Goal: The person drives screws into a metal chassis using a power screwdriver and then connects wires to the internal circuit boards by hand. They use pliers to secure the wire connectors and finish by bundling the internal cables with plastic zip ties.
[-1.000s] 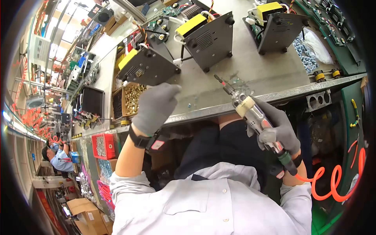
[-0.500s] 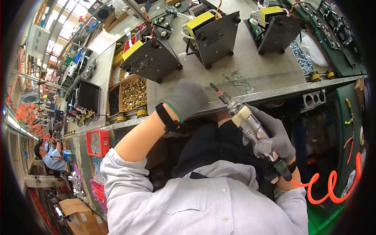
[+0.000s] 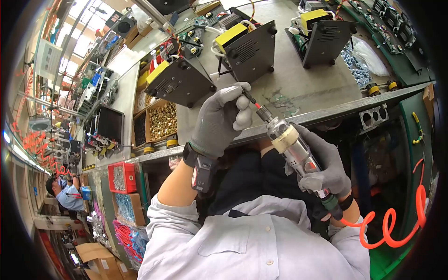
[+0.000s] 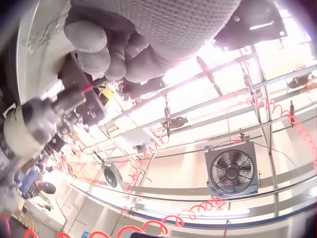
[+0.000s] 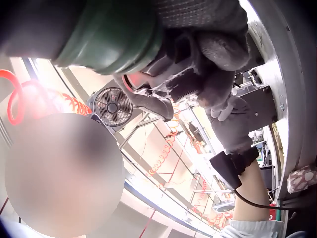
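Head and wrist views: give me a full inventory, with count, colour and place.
Bench: one, grey, centre.
Upright panels: three, dark, on the bench.
Yellow blocks: three, one behind each panel.
Power driver: one, silver and green, in the right hand.
Hose at the driver: one, orange, coiled, right.
Small metal parts: many, gold, boxed left.
Bin: one, red, lower left.
Fan: one, grey, left wrist view.
Background clutter: too small to count.
Left hand: one, grey-gloved, fingers curled at the driver's tip.
Right hand: one, grey-gloved, gripping the driver.
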A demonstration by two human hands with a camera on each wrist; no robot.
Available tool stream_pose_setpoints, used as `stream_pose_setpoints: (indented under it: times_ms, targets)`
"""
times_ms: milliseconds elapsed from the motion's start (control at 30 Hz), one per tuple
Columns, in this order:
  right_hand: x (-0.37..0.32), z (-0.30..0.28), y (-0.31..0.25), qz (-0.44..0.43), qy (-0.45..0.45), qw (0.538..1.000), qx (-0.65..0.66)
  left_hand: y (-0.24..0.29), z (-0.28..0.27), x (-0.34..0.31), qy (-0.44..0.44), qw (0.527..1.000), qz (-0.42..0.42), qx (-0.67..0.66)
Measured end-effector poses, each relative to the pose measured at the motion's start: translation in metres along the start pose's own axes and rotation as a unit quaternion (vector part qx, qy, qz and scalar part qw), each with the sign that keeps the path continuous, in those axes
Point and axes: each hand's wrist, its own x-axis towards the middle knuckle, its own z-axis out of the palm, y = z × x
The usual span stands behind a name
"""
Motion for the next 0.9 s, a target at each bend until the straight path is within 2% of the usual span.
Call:
stream_pose_setpoints:
  times_ms: [100, 167, 200, 267, 333, 433, 500, 533, 567, 600, 633, 667, 700, 733, 767, 800, 833, 867, 900]
  targets:
    - [-0.001, -0.005, 0.002, -0.012, 0.004, 1.0, -0.007, -0.005, 0.001, 0.005, -0.042, 0.997, -0.024, -0.066]
    - [-0.003, -0.009, 0.005, -0.023, 0.007, 1.0, -0.012, -0.007, 0.012, 0.005, 0.017, 1.0, 0.009, -0.022]
    - [-0.003, -0.01, 0.006, -0.036, 0.02, 0.998, -0.054, -0.009, 0.017, 0.006, 0.017, 1.0, 0.006, -0.021]
    - [-0.004, -0.011, 0.005, -0.048, 0.031, 0.994, -0.096, -0.012, 0.023, 0.008, 0.112, 0.992, 0.032, 0.053]
    - [-0.004, -0.01, 0.0, -0.084, 0.038, 0.968, -0.233, -0.015, 0.021, 0.011, 0.116, 0.992, 0.027, 0.048]
    - [-0.003, -0.018, -0.001, -0.102, 0.028, 0.954, -0.281, -0.016, 0.023, 0.014, 0.126, 0.991, 0.02, 0.049]
    - [-0.002, -0.02, -0.003, -0.081, 0.027, 0.97, -0.227, -0.017, 0.024, 0.015, 0.134, 0.989, 0.017, 0.054]
    - [-0.002, -0.021, -0.005, -0.06, 0.024, 0.983, -0.174, -0.018, 0.024, 0.016, 0.106, 0.993, 0.028, 0.03]
    - [0.0, -0.02, -0.008, -0.06, 0.025, 0.983, -0.173, -0.018, 0.024, 0.018, 0.078, 0.996, 0.04, 0.007]
    - [0.003, -0.017, -0.014, -0.034, 0.028, 0.995, -0.092, -0.017, 0.024, 0.02, 0.078, 0.996, 0.039, 0.007]
    - [0.006, -0.017, -0.017, -0.009, 0.03, 0.999, -0.011, -0.015, 0.024, 0.022, 0.068, 0.994, 0.053, 0.062]
    - [0.009, -0.019, -0.018, -0.008, 0.031, 0.999, -0.011, -0.014, 0.024, 0.023, 0.058, 0.989, 0.067, 0.115]
    - [0.012, -0.021, -0.017, -0.007, 0.038, 0.999, -0.015, -0.009, 0.031, 0.022, 0.057, 0.99, 0.067, 0.114]
    - [0.015, -0.023, -0.015, -0.004, 0.044, 0.999, -0.02, -0.002, 0.044, 0.018, 0.106, 0.937, 0.071, 0.325]
    - [0.023, -0.023, -0.009, -0.04, 0.062, 0.997, -0.005, 0.003, 0.052, 0.017, 0.15, 0.837, 0.073, 0.521]
    - [0.033, -0.025, -0.004, -0.071, 0.076, 0.994, 0.02, 0.004, 0.047, 0.022, 0.148, 0.837, 0.073, 0.521]
    - [0.039, -0.029, -0.004, -0.07, 0.077, 0.994, 0.018, 0.005, 0.037, 0.032, 0.149, 0.737, 0.275, 0.598]
    - [0.044, -0.031, -0.005, -0.066, 0.075, 0.995, 0.015, 0.009, 0.031, 0.041, 0.144, 0.595, 0.462, 0.642]
    - [0.046, -0.032, -0.007, -0.063, 0.073, 0.995, 0.015, 0.021, 0.031, 0.052, 0.148, 0.595, 0.461, 0.642]
